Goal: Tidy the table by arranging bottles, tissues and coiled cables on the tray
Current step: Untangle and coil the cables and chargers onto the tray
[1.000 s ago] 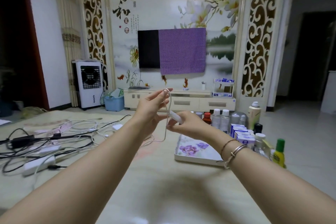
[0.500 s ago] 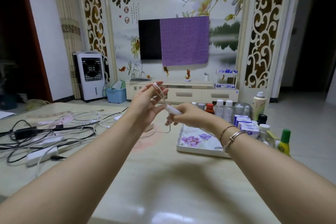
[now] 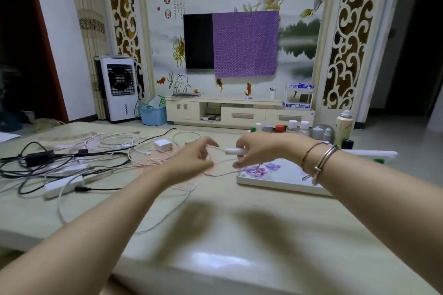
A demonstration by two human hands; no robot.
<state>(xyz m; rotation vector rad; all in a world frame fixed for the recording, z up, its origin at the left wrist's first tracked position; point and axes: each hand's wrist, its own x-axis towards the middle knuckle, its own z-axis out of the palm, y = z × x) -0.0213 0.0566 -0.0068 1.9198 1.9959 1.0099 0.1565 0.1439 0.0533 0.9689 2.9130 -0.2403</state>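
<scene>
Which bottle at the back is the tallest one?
The tall cream spray bottle with a white cap, far right of the row. It stands well above the small white-capped bottles beside it.

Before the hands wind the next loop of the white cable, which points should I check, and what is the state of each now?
1. Right hand pinches the white plug: ok.
2. Left hand holds the white cable: cannot tell, blurred.
3. Cable free of the cable pile: cannot tell.
4. Bare spot on the tray for the coil: ok.
5. Slack lies on the table, not hanging off: ok.
</scene>
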